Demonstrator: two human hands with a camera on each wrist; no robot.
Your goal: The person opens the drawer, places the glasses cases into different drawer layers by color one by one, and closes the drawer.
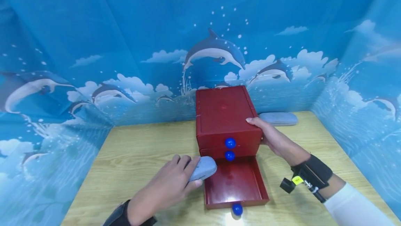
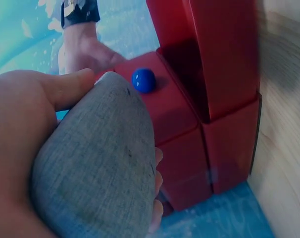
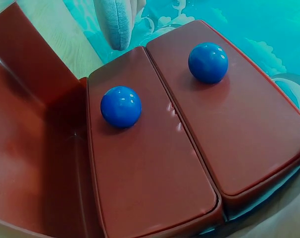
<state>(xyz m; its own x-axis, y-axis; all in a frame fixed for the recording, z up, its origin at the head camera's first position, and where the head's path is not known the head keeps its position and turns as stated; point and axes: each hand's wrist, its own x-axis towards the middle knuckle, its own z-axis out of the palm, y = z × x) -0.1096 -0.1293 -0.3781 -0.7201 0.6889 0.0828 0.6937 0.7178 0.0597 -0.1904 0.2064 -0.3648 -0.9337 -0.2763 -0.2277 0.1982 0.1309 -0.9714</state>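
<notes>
My left hand (image 1: pixel 169 180) holds a grey-blue glasses case (image 1: pixel 203 168), thumb on one side and fingers round the other. The case fills much of the left wrist view and hangs over the left edge of the pulled-out bottom drawer (image 1: pixel 233 187). That drawer belongs to a dark red drawer cabinet (image 1: pixel 223 111) with round blue knobs (image 1: pixel 230 143); its bare floor shows, and the two drawers above are closed. My right hand (image 1: pixel 275 139) grips the cabinet's right side, its thumb over the top edge and its other fingers mostly hidden.
A second grey-blue glasses case (image 1: pixel 278 118) lies behind the cabinet on the right, near the back of the wood-grain table (image 1: pixel 141 149). A blue dolphin-print curtain (image 1: pixel 141 27) encloses the back and both sides.
</notes>
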